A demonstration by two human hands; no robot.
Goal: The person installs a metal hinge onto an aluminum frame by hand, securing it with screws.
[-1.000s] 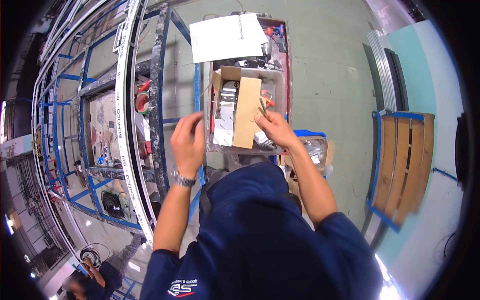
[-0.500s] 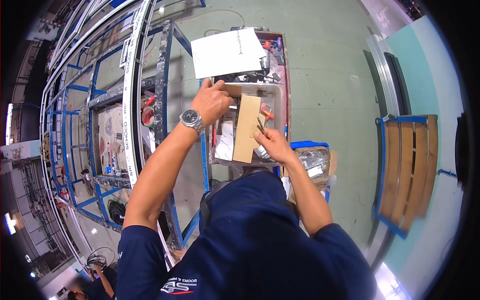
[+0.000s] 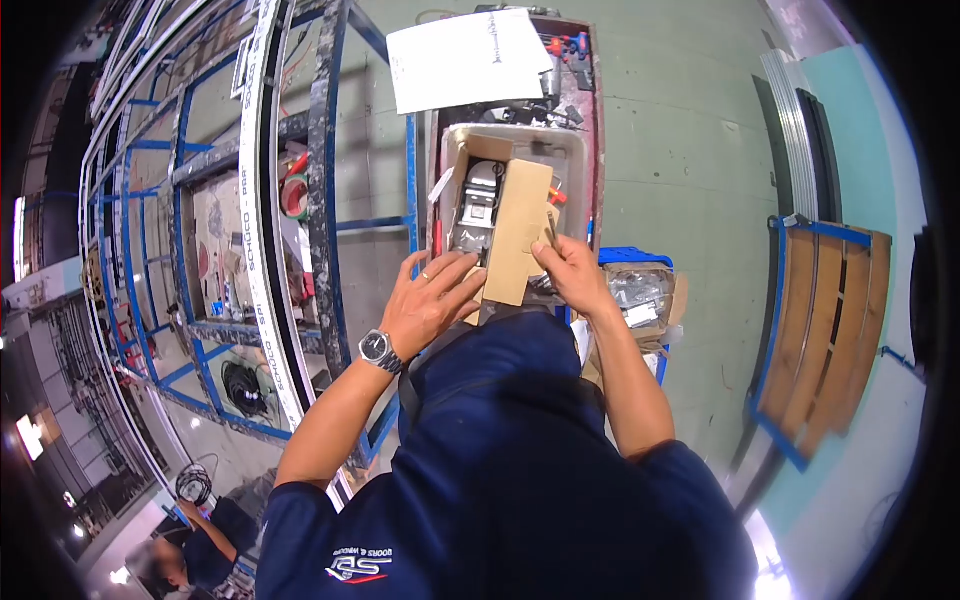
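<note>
Cardboard sheet (image 3: 518, 225), long axis along the tray (image 3: 581, 160)

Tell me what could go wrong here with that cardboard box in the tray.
The cardboard box sits crammed in the tray among loose parts; pulling it with the left hand could spill them. The right hand pinches a thin stick beside the cardboard; it may snag or drop. The paper sheet overhangs the edge and could slide off.

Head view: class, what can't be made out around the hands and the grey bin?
In the head view:
grey bin contents: mostly covered by the cardboard piece.
thin item in right hand: too small to identify.
left hand: grip on cardboard piece unclear.
white sheet print: too small to read.
</note>
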